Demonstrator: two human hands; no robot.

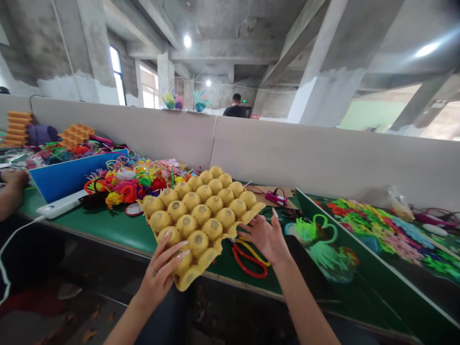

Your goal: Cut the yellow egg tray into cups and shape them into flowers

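Observation:
A yellow egg tray (pixel 201 213), its rounded bumps facing up, is tilted over the front edge of the green table (pixel 129 235). My left hand (pixel 161 268) holds its near left corner, fingers spread over the bumps and the palm low at the side. At the tray's right edge is my right hand (pixel 266 235), with its thumb raised and its fingers apart, partly behind the edge; whether they touch it is hard to tell. Red-handled scissors (pixel 251 268) with a yellow inner loop lie just below my right hand.
Colourful pipe-cleaner pieces (pixel 132 182) are heaped at the left beside a blue board (pixel 79 175) and white power strip (pixel 63 203). Green fuzzy pieces (pixel 330 254) lie right, before a slanted divider (pixel 359 239). Another person's hand (pixel 14 179) is far left.

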